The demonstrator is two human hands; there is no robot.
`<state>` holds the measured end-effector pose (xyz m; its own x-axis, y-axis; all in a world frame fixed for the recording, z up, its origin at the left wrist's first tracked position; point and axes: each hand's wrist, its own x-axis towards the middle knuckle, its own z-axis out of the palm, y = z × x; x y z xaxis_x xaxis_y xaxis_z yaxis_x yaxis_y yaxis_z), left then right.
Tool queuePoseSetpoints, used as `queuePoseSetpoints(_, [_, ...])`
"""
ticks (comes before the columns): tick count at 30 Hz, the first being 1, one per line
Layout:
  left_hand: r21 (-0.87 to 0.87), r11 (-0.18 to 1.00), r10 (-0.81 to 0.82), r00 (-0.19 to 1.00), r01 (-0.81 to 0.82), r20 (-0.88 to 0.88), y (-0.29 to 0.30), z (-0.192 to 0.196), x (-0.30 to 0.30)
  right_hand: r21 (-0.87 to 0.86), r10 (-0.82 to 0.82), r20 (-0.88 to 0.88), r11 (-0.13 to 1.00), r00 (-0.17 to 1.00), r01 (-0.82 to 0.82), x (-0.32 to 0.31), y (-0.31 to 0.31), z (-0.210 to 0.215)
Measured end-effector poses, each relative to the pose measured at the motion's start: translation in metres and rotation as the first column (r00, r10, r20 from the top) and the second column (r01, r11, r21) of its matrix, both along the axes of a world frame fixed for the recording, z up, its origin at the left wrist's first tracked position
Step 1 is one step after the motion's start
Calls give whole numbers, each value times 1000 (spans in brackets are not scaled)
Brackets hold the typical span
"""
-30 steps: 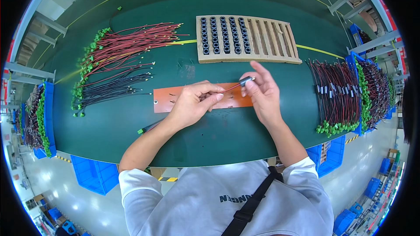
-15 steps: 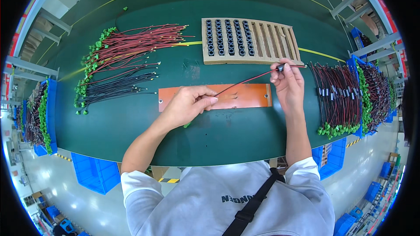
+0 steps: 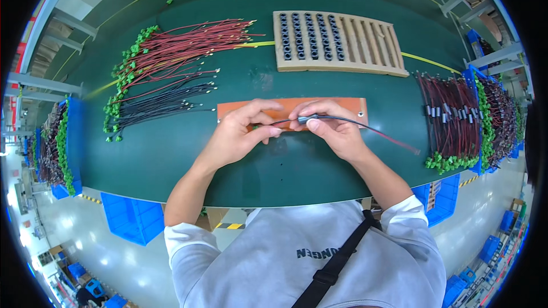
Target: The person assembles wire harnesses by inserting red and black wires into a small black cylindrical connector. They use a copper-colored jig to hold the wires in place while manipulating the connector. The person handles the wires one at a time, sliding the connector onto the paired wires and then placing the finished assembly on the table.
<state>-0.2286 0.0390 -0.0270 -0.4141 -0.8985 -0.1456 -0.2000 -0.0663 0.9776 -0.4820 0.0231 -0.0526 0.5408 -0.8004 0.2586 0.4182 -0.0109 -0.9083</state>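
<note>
Over the orange strip (image 3: 354, 105), my left hand (image 3: 237, 131) pinches a thin red-and-black wire pair (image 3: 365, 124). My right hand (image 3: 337, 137) is closed on a dark ferrite core (image 3: 307, 118), a short cylinder around that pair, close to the left fingertips. From the core the wires run out past my right hand, their tips blurred. The wires' other end is mostly hidden by my left hand. Beyond the strip, a cardboard tray (image 3: 371, 67) holds several rows of similar dark cores on its left; its slots on the right are bare.
Red wires (image 3: 182, 43) and black wires (image 3: 165, 105) with green connectors lie at left. Wires with grey cylinders (image 3: 454, 114) are piled at right. Blue bins (image 3: 134, 217) stand below the green table's (image 3: 171, 165) front edge; wire-filled bins flank it.
My right hand has moved left and down with the core along the wires, close to my left hand. The wires' free ends now trail to the right. The whole view has shifted slightly.
</note>
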Motion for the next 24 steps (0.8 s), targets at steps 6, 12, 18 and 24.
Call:
queuePoseSetpoints(6, [-79,997,-27,991,16,-132,-1,4,25,199,-74,-76,976,994,88,28,-2,-11])
queuePoseSetpoints(12, [33,986,165,899,-166,-406,-6,-31,54,293,-130,-23,947,991,131,36,-3,-23])
queuePoseSetpoints(18, [34,992,126,897,-123,-424,-9,-43,61,102,-110,-132,987,985,124,32,-7,-33])
queuePoseSetpoints(24, [-63,945,283,901,-320,-330,-6,-34,47,113,-55,-103,991,993,66,34,-8,-33])
